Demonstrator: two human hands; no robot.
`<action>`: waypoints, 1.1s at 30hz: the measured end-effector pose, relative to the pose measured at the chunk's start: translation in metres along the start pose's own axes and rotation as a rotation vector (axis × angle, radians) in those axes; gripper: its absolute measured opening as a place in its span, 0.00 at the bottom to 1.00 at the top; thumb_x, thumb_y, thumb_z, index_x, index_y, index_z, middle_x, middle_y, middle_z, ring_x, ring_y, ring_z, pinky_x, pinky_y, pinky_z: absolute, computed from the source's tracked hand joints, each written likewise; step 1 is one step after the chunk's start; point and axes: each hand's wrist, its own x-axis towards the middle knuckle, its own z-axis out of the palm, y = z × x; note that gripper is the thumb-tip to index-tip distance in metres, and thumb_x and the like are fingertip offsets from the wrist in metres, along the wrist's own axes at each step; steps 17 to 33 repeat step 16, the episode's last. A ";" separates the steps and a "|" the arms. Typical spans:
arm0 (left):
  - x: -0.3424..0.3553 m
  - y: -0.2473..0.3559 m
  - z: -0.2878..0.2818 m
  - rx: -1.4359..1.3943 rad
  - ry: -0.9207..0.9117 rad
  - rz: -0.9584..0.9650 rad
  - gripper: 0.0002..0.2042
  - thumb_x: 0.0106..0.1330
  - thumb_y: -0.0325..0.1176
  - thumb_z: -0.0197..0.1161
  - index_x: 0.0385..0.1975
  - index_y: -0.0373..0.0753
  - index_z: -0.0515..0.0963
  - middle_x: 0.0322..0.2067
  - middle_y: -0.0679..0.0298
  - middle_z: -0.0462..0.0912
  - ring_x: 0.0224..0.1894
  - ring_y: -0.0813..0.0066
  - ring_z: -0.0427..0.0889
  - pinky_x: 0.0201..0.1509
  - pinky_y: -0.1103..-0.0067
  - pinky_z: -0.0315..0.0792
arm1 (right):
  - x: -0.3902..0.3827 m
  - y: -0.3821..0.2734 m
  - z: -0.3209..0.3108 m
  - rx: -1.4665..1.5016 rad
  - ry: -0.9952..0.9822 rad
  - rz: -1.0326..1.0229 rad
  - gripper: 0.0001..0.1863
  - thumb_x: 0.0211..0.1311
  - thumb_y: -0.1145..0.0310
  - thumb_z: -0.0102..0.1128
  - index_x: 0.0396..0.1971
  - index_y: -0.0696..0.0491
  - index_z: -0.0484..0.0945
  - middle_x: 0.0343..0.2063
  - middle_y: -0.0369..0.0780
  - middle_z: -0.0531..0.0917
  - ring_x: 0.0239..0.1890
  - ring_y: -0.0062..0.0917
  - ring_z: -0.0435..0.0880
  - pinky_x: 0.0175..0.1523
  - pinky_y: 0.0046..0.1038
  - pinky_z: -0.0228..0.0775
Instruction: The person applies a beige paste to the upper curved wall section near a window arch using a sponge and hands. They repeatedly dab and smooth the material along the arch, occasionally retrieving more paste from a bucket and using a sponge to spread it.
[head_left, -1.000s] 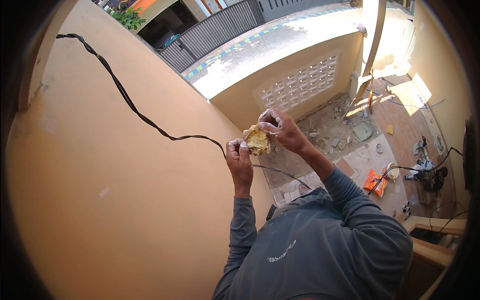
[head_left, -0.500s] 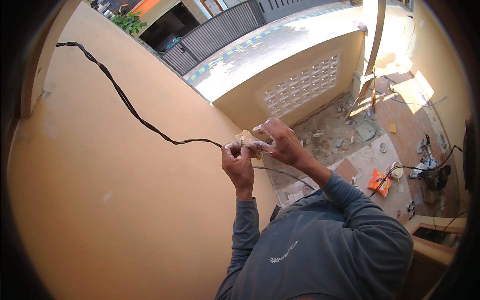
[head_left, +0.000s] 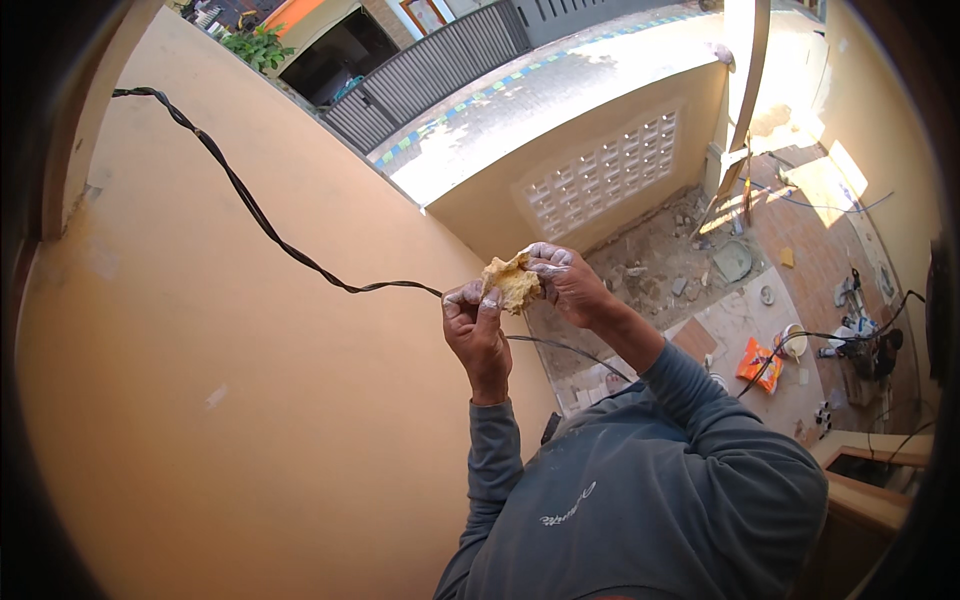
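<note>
A ragged, pale-yellow piece of sponge (head_left: 514, 283) is held up between my two hands, in front of my chest. My left hand (head_left: 474, 318) pinches its lower left side, the thumb pressed on its face. On the other side, my right hand (head_left: 570, 282) grips the upper right edge with bent fingers. White, powdery residue covers the fingers of both hands. Behind them passes a twisted black cable (head_left: 290, 247), strung along the peach wall (head_left: 250, 400); my hands hide part of it.
Below lies a floor with rubble (head_left: 680, 285), an orange packet (head_left: 760, 365), a white bucket (head_left: 793, 342) and a yellow piece (head_left: 787, 257). A low wall with a perforated panel (head_left: 605, 175) stands ahead. A wooden post (head_left: 745, 110) leans at the right.
My right hand's fingers have closed on the sponge's upper right edge. The sponge now shows more broadly, spread between both hands. My left hand stays nearly in place.
</note>
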 end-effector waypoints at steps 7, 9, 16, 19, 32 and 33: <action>0.005 -0.001 0.000 0.140 -0.054 0.026 0.09 0.70 0.20 0.63 0.46 0.34 0.73 0.44 0.64 0.79 0.46 0.80 0.79 0.54 0.79 0.77 | -0.004 -0.019 0.011 -0.523 -0.009 -0.306 0.11 0.76 0.71 0.57 0.53 0.59 0.77 0.41 0.35 0.81 0.43 0.15 0.80 0.51 0.23 0.76; 0.009 0.010 0.003 0.290 -0.069 -0.009 0.10 0.71 0.21 0.61 0.50 0.31 0.73 0.45 0.62 0.80 0.48 0.79 0.80 0.56 0.78 0.77 | -0.011 -0.032 0.017 -0.793 -0.037 -0.336 0.16 0.74 0.68 0.61 0.56 0.57 0.77 0.42 0.35 0.81 0.44 0.18 0.80 0.51 0.24 0.75; 0.015 0.011 -0.007 0.567 -0.187 -0.117 0.16 0.74 0.24 0.58 0.59 0.27 0.71 0.51 0.57 0.80 0.55 0.74 0.79 0.61 0.76 0.74 | -0.004 -0.046 0.024 -1.600 -0.177 -0.537 0.27 0.68 0.55 0.68 0.64 0.48 0.77 0.50 0.39 0.79 0.51 0.32 0.80 0.57 0.40 0.74; 0.015 0.011 -0.007 0.567 -0.187 -0.117 0.16 0.74 0.24 0.58 0.59 0.27 0.71 0.51 0.57 0.80 0.55 0.74 0.79 0.61 0.76 0.74 | -0.004 -0.046 0.024 -1.600 -0.177 -0.537 0.27 0.68 0.55 0.68 0.64 0.48 0.77 0.50 0.39 0.79 0.51 0.32 0.80 0.57 0.40 0.74; 0.015 0.011 -0.007 0.567 -0.187 -0.117 0.16 0.74 0.24 0.58 0.59 0.27 0.71 0.51 0.57 0.80 0.55 0.74 0.79 0.61 0.76 0.74 | -0.004 -0.046 0.024 -1.600 -0.177 -0.537 0.27 0.68 0.55 0.68 0.64 0.48 0.77 0.50 0.39 0.79 0.51 0.32 0.80 0.57 0.40 0.74; 0.015 0.011 -0.007 0.567 -0.187 -0.117 0.16 0.74 0.24 0.58 0.59 0.27 0.71 0.51 0.57 0.80 0.55 0.74 0.79 0.61 0.76 0.74 | -0.004 -0.046 0.024 -1.600 -0.177 -0.537 0.27 0.68 0.55 0.68 0.64 0.48 0.77 0.50 0.39 0.79 0.51 0.32 0.80 0.57 0.40 0.74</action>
